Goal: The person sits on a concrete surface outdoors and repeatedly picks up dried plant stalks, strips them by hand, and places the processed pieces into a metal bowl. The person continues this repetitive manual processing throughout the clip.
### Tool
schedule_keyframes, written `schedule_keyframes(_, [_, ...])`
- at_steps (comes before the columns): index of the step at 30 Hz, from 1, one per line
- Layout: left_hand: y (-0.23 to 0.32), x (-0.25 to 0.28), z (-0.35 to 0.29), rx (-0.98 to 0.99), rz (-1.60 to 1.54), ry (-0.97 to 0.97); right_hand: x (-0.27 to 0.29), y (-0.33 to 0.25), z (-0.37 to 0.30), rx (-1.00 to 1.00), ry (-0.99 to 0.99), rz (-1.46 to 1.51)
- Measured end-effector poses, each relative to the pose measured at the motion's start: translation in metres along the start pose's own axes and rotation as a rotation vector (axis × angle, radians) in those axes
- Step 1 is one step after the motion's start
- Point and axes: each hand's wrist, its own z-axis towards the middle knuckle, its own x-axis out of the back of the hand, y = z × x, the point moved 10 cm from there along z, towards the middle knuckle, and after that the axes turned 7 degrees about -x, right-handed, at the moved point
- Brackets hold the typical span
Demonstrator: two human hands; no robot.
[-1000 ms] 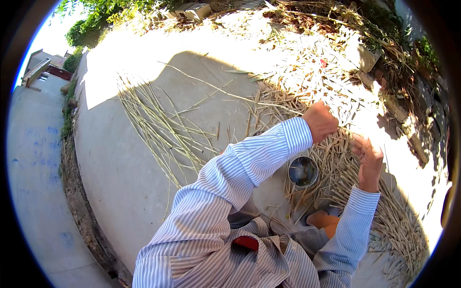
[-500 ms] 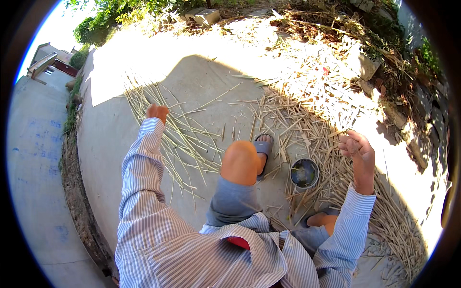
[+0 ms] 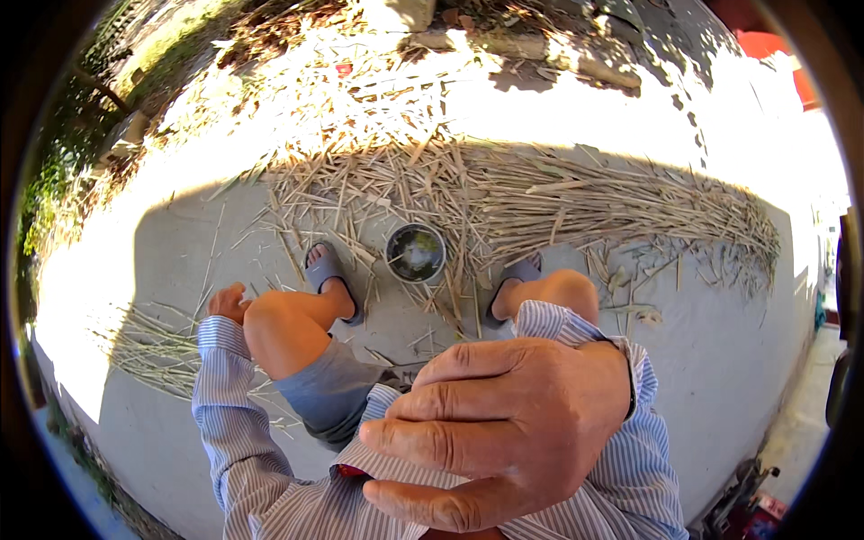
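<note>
My right hand (image 3: 513, 423) is raised very close in front of my chest, back of the hand showing. Its fingers stretch to the left, slightly bent and a little apart; the palm is hidden, and nothing shows in it. Beside my left knee, my left hand (image 3: 229, 302) hangs low with loose fingers apart, partly hidden by the knee. Nothing visible is in it. Nearest to it lies a spread of thin pale green stalks (image 3: 153, 351) on the concrete. A round pail (image 3: 416, 253) of dark liquid stands between my sandalled feet.
A long bundle of dry stalks (image 3: 621, 202) lies beyond my right foot. Short cut pieces (image 3: 369, 180) litter the ground around the pail. A log (image 3: 576, 63) and plant debris border the far side. Red objects (image 3: 772, 54) stand at the far right.
My view has swung to the right. My right hand has come from beside the stalks up close to my chest, its bent fingers now stretched. My left hand has drawn back beside the knee.
</note>
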Motion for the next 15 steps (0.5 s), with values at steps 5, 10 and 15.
schedule_keyframes(5, [0.064,0.135,0.076,-0.179,-0.025,0.284,0.053,-0.012,-0.058,0.211,0.399,0.012])
schedule_keyframes(10, [0.217,0.176,0.106,-0.526,-0.018,0.357,0.072,0.02,-0.105,0.133,0.311,0.184])
schedule_keyframes(15, [0.36,0.044,0.138,-0.825,-0.207,0.028,0.135,0.126,-0.209,-0.235,0.553,0.369])
